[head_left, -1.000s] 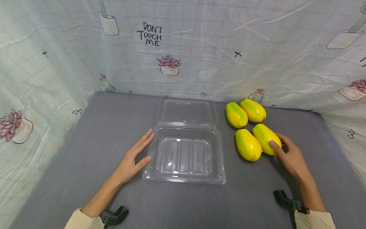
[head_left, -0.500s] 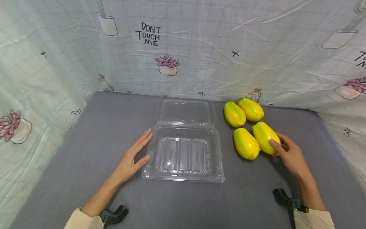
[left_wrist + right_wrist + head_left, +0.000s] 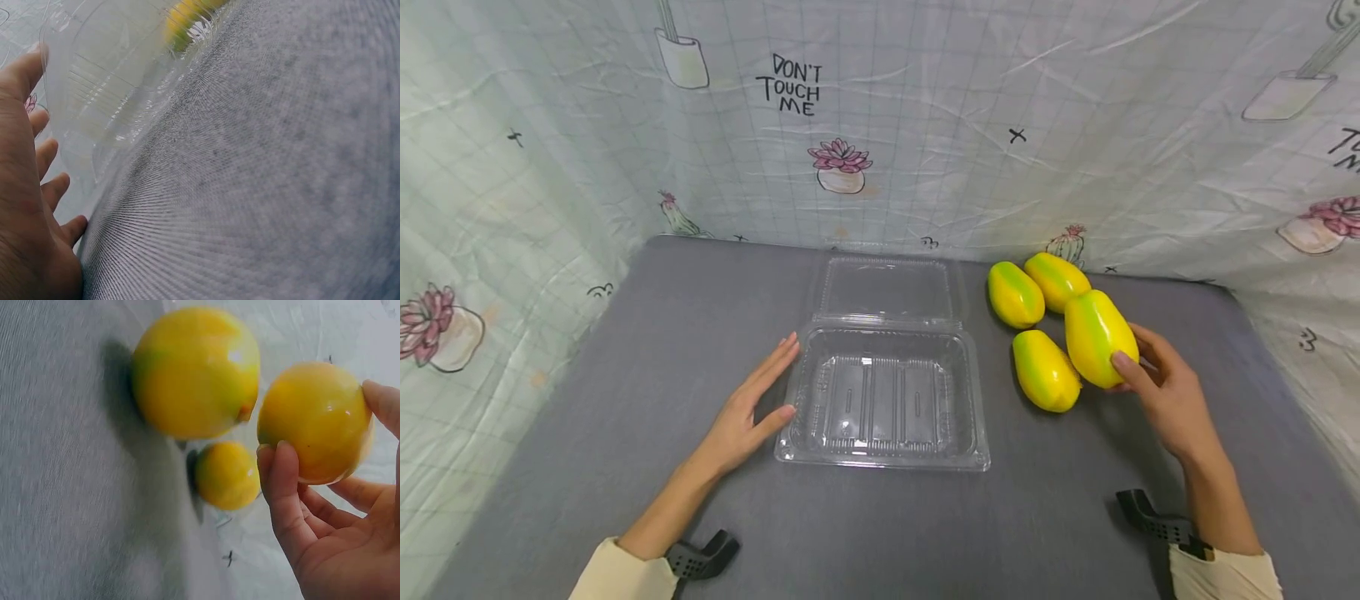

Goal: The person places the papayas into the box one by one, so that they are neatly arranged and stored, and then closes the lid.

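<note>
At mid-right of the frame, the right grip (image 3: 1172, 408) pinches a fruit (image 3: 1099, 337) (left grip (image 3: 733, 427) straight-fingered beside the box (image 3: 883, 461)); lifting seems the step, next needing steadiness.

You face a pale, wrinkled curtain (image 3: 925, 108) printed with potted plants (image 3: 841, 167) across the upper frame; a gray table (image 3: 880, 533) fills the lower middle.
</note>
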`<state>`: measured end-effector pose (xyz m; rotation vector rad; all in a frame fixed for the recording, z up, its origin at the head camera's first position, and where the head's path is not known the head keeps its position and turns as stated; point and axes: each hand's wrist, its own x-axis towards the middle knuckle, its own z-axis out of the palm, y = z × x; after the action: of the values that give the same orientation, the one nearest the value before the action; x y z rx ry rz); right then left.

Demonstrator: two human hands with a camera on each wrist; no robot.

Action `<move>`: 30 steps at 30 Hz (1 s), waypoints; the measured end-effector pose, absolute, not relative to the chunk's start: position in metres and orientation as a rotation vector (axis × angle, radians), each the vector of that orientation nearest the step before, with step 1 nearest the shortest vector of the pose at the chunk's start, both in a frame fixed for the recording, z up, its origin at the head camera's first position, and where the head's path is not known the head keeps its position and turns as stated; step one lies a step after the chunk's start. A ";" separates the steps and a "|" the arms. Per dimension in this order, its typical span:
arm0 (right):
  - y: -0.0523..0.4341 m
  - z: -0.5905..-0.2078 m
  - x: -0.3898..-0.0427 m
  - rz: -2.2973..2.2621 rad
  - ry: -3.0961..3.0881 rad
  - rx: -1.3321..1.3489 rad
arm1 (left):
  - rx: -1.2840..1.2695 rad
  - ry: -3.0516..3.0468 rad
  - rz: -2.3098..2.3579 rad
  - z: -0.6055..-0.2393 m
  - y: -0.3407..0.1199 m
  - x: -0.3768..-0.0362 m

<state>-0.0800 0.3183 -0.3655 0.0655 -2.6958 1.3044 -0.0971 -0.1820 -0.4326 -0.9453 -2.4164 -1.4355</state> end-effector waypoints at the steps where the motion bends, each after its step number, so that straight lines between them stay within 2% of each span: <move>1: 0.315 -0.363 -0.080 1.310 -2.692 0.084 | -0.952 -2.413 -1.432 -0.432 -0.182 -0.097; 20: 0.266 -0.339 -0.093 1.424 -2.697 0.248 | -1.009 -2.443 -1.419 -0.432 -0.182 -0.096; 30: 0.225 -0.323 -0.099 1.608 -2.624 0.430 | -1.003 -2.439 -1.431 -0.433 -0.182 -0.096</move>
<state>-0.0990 0.2250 -0.3228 0.4304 -2.6236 1.6079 -0.0958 -0.1823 -0.4327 -1.0034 -2.4391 -1.4307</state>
